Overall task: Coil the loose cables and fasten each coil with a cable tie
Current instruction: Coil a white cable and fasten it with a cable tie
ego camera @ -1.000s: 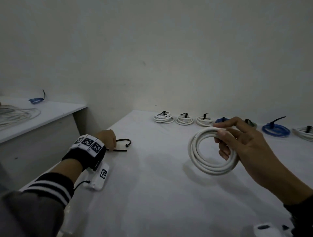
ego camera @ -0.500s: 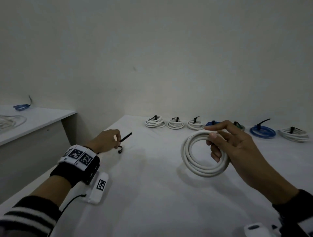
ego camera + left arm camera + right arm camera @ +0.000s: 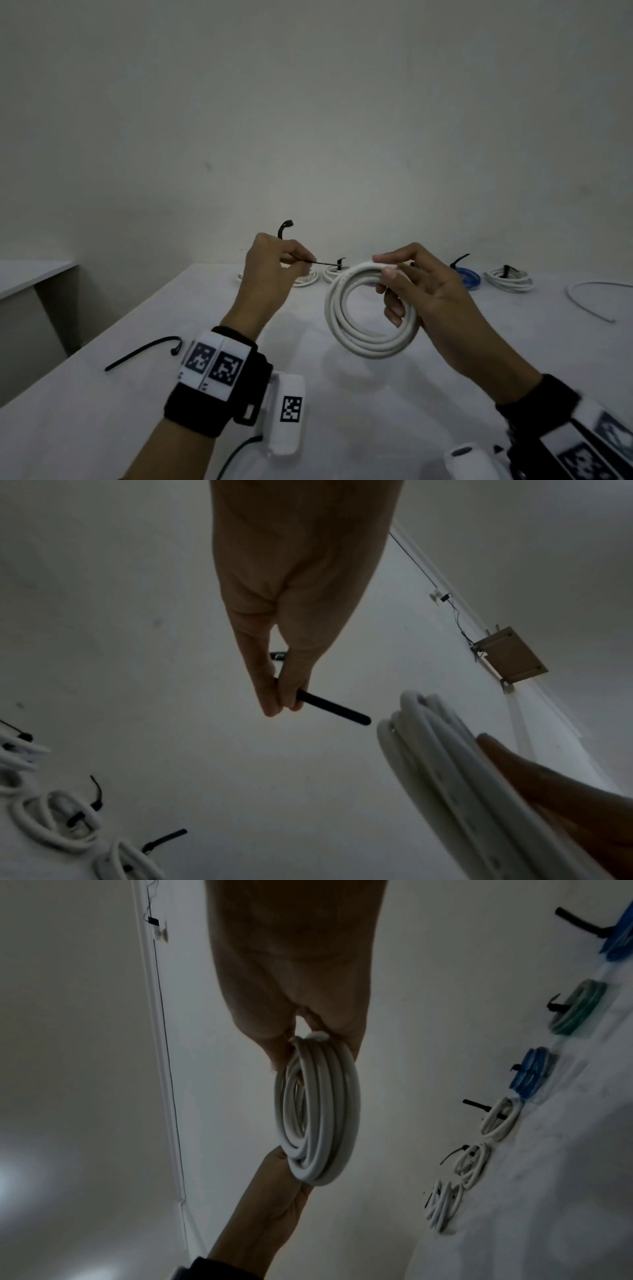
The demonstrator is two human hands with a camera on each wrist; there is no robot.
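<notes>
My right hand (image 3: 404,284) grips a white coiled cable (image 3: 371,310) upright above the white table (image 3: 342,428), thumb on top and fingers through the ring; the coil (image 3: 318,1112) fills the middle of the right wrist view. My left hand (image 3: 274,263) pinches a black cable tie (image 3: 323,262) between thumb and fingers, its tip pointing right at the coil's upper left edge. In the left wrist view the tie (image 3: 334,707) ends a short gap from the coil (image 3: 445,764). The tie's head end (image 3: 285,228) curls up behind my knuckles.
A spare black cable tie (image 3: 144,353) lies on the table at the left. Several tied coils line the far edge, white (image 3: 508,279) and blue (image 3: 467,275) among them. A loose white cable (image 3: 589,298) curves at the far right. A lower white shelf (image 3: 30,274) stands at the left.
My left hand lifted one black tie off the table and carried it right, up to the coil. My right hand kept holding the coil, raised slightly. A second tie stayed on the table.
</notes>
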